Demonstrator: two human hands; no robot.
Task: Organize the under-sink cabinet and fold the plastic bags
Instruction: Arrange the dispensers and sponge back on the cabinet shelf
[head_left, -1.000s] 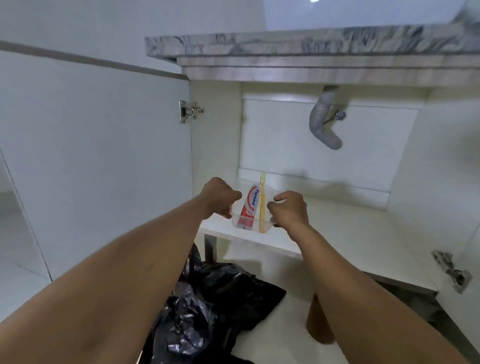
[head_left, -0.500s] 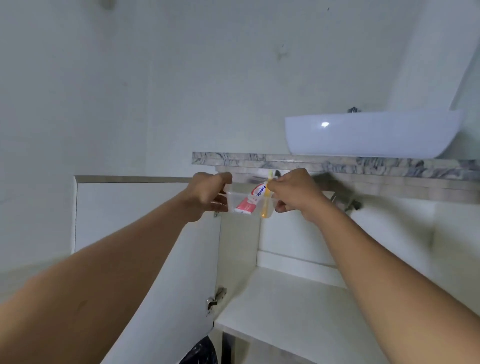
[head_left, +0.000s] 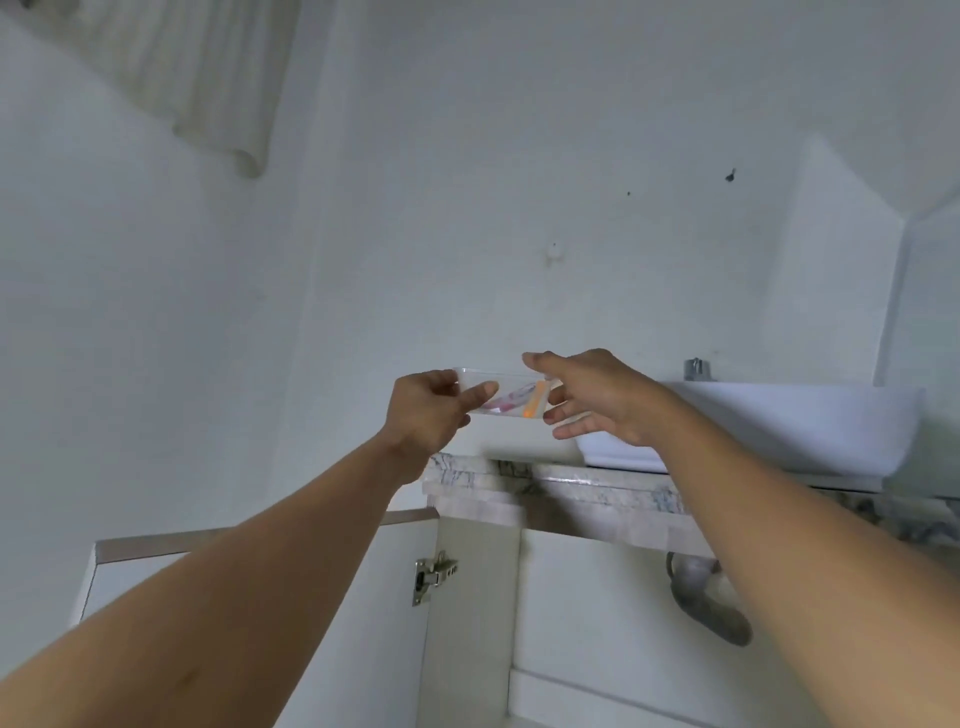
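Observation:
A clear plastic container (head_left: 511, 397) hangs in the air above the left end of the marble countertop (head_left: 571, 480), just left of the white basin (head_left: 779, 426). Inside it lie a red and white toothpaste tube (head_left: 506, 402) and an orange toothbrush (head_left: 536, 401), both blurred. My left hand (head_left: 426, 410) grips the container's left end, thumb across its front wall. My right hand (head_left: 597, 395) is at the right end with fingers spread and fairly straight, one above the rim and the others below it.
The under-sink cabinet stands open below, its left door (head_left: 156, 571) swung out with a metal hinge (head_left: 434, 574). A grey drain pipe (head_left: 711, 608) curves down inside. A tap (head_left: 696, 370) rises behind the basin. White fabric (head_left: 218, 78) hangs at upper left.
Both hands lifted the container from the cabinet shelf up past the countertop edge. My right hand's fingers have spread out from a closed grip. The view tilted upward.

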